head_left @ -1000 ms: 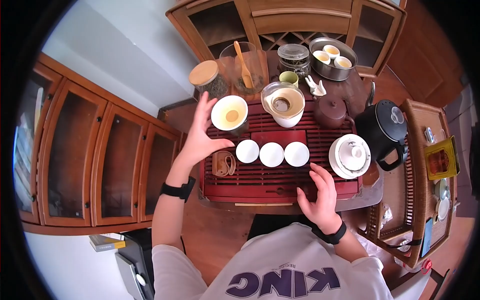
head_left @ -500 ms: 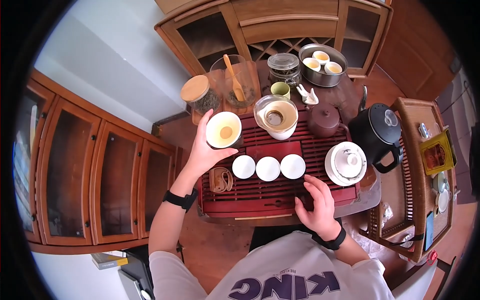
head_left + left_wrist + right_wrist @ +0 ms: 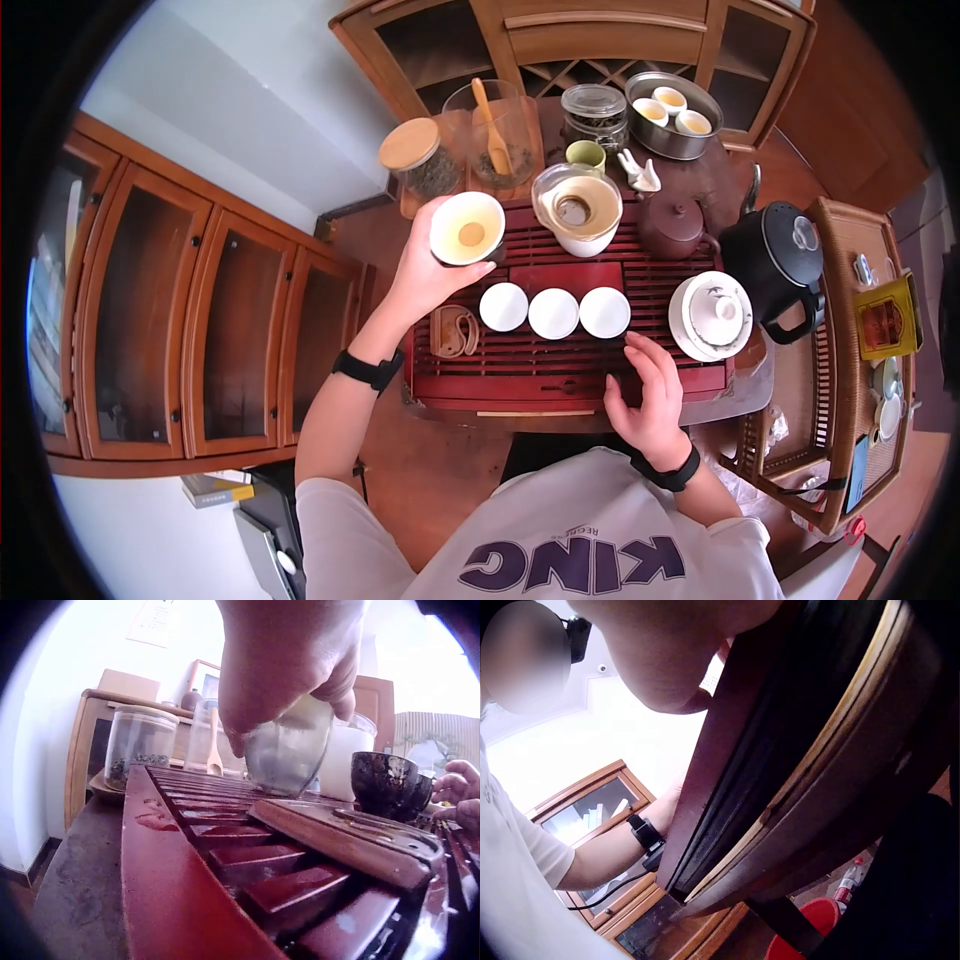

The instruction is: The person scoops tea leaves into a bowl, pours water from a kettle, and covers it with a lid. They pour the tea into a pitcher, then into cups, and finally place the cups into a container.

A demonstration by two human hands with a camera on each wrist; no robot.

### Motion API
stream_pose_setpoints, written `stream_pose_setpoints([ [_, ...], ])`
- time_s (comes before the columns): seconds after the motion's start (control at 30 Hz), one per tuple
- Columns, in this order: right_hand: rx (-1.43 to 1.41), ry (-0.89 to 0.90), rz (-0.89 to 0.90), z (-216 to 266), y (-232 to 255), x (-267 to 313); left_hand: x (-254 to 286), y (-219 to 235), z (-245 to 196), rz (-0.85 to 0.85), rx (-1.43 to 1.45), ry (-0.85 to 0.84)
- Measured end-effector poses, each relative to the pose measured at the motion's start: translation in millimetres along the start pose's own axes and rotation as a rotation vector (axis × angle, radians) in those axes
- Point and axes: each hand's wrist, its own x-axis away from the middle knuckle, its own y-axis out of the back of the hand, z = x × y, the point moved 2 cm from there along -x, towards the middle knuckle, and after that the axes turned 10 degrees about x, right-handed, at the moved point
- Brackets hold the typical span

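My left hand (image 3: 425, 270) grips a wide cup (image 3: 468, 240) at the left of the red slatted tea tray (image 3: 560, 393). Thumb and fingers go round its sides, and pale yellow tea lies inside. In the left wrist view, the cup (image 3: 289, 761) looks glassy, low over the slats under the hand. Near it lies a brown looped piece (image 3: 455, 332). Three small cups (image 3: 553, 314), white inside, stand in a row; the left wrist view shows a dark speckled outside on the nearest one (image 3: 381, 781). My right hand (image 3: 650, 400), fingers loosely bent, holds nothing by the tray's front edge.
Behind the row stands a pitcher with a strainer (image 3: 578, 215). To the right are a brown teapot (image 3: 668, 228), a white lidded gaiwan (image 3: 715, 316) and a black kettle (image 3: 775, 255). Tea jars (image 3: 430, 172) and a metal bowl of filled cups (image 3: 675, 140) stand farther back.
My left hand has gone from spread beside the wide cup to gripping it. The right hand stays near the tray's front edge. The head view has shifted slightly.
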Motion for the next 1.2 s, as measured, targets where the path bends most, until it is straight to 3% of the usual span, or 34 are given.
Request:
stream_pose_setpoints([
  [0.2,-0.005,0.007,0.007,0,0,0,-1,0,2,0.033,0.065,-0.089],
  [0.3,-0.011,0.007,0.007,0,-1,1,-1,-3,0,-0.024,0.013,-0.014],
  [0.63,0.010,0.017,0.004,0,-1,0,0,-4,-2,-0.074,-0.077,-0.052],
  [0.7,0.003,0.017,0.007,0,-1,0,0,-4,-4,-0.089,-0.053,0.025],
  [1.2,-0.030,0.001,-0.003,-1,-1,1,10,20,-43,-0.062,-0.161,-0.031],
])
